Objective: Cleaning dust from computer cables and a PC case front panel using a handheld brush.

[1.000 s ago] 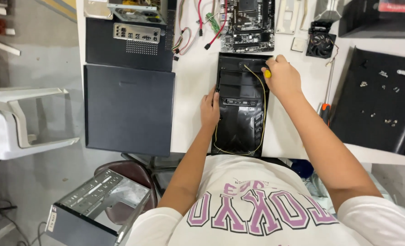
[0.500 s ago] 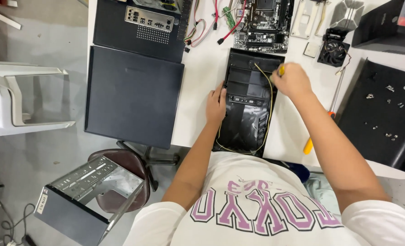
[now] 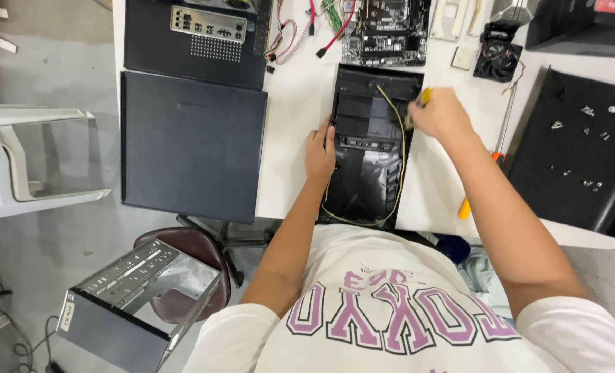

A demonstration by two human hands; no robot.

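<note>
Right hand has shifted up the black front panel | closed around yellow-handled tool | left hand flat, fingers loosely spread, pressing panel's left edge

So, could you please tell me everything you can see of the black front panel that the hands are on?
The black front panel lies flat on the white table, long side running away from the person. It looks like glossy plastic with ribbed inner sections. A thin yellow wire loops along its right edge. The left hand steadies its left side; the right hand works at its upper right.
</note>
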